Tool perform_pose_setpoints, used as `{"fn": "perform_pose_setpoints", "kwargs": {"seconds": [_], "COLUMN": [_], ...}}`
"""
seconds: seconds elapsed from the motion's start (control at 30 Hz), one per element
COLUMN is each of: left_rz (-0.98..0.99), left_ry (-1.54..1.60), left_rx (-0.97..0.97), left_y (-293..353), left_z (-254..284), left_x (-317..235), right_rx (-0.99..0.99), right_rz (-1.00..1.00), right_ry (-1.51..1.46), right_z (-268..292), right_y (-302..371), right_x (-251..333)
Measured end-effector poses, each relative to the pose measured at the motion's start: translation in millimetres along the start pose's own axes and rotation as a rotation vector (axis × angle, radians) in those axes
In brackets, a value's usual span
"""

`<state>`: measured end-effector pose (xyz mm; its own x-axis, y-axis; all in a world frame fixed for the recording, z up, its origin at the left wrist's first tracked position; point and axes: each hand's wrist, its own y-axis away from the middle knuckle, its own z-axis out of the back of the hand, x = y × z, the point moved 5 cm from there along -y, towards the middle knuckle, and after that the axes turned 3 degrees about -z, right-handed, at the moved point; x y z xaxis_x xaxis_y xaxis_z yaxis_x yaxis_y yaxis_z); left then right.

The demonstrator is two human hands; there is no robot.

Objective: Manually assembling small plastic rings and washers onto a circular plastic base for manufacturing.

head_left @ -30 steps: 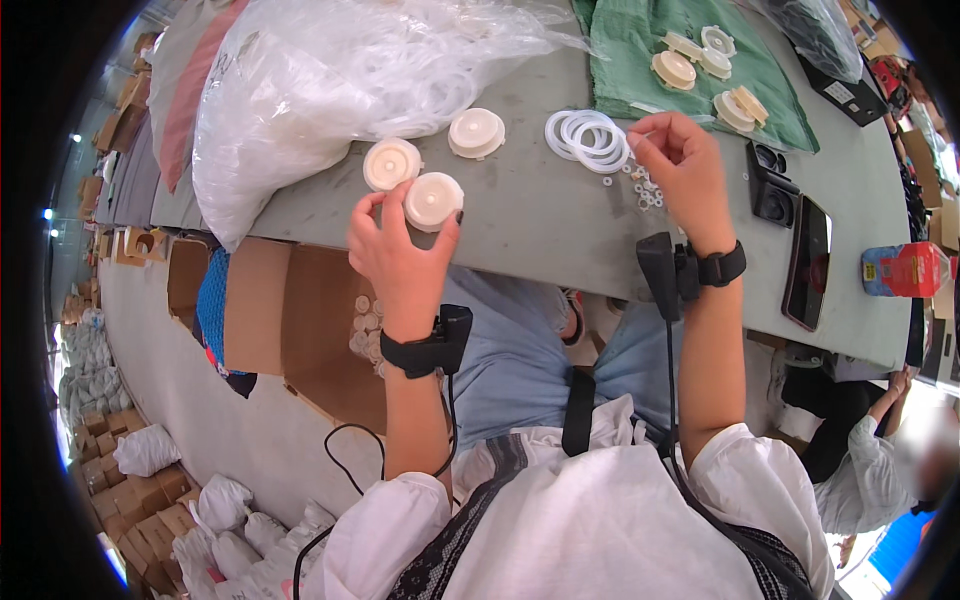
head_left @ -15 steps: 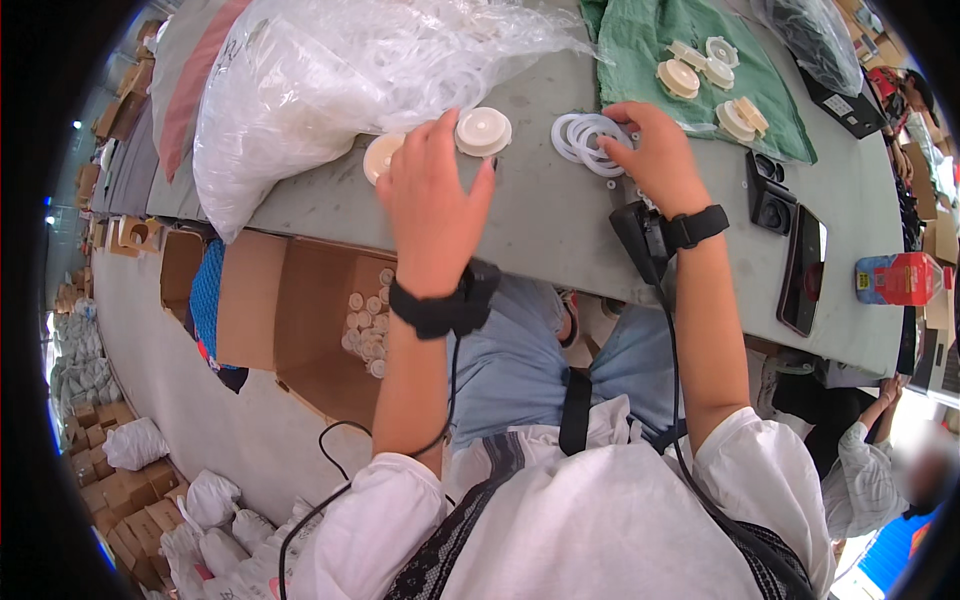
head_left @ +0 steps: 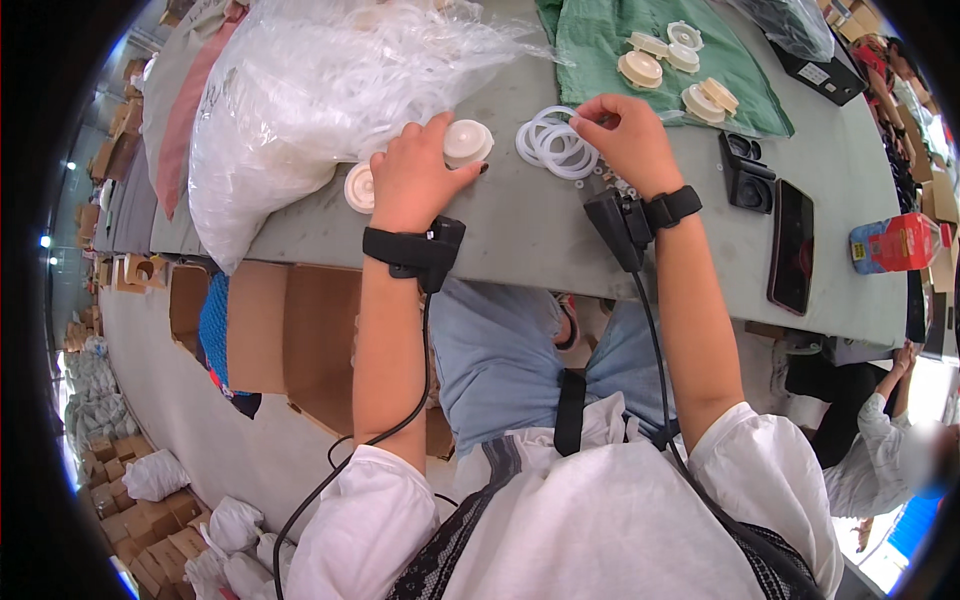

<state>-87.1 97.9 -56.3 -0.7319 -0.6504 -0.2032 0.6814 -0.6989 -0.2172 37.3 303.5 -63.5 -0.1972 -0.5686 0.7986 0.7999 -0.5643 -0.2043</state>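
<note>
From my remote post I see the left hand (head_left: 412, 175), fingers spread, over a gray table (head_left: 520, 232), thumb and forefinger astride a cream cap (head_left: 469, 141); whether they touch it I cannot tell. A second cap (head_left: 358, 187) lies just left, partly hidden by that hand, while the right hand (head_left: 626, 138) has thumb and forefinger close together at the white rings (head_left: 545, 136), any pinch unclear

Both forearms reach forward over the near edge of the table (head_left: 530, 235). The left hand (head_left: 412, 180) is palm down, thumb spread well away from its fingers; the right hand (head_left: 635, 145) curls leftward, thumb and forefinger tips close together.
</note>
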Motion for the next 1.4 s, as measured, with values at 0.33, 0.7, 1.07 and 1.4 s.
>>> {"fn": "perform_pose_setpoints", "kwargs": {"seconds": [0.33,0.7,1.07,1.4], "left_rz": [-0.100,-0.190,0.230,0.252], "left_ry": [0.197,0.511,1.343,1.056], "left_rx": [0.013,0.140,-0.006,0.008], "left_y": [11,71,76,90], "left_z": [20,12,15,7], "left_x": [-14,-58,-44,-40], "right_rx": [0.262,0.700,0.765,0.881], "right_rz": [-0.098,-0.005,-0.060,-0.031], "right_ry": [-0.535,-0.615,-0.606,-0.336], "right_z": [4,-14,-16,-27], "right_y": [-1,13,24,33], "right_x": [12,28,42,41]}}
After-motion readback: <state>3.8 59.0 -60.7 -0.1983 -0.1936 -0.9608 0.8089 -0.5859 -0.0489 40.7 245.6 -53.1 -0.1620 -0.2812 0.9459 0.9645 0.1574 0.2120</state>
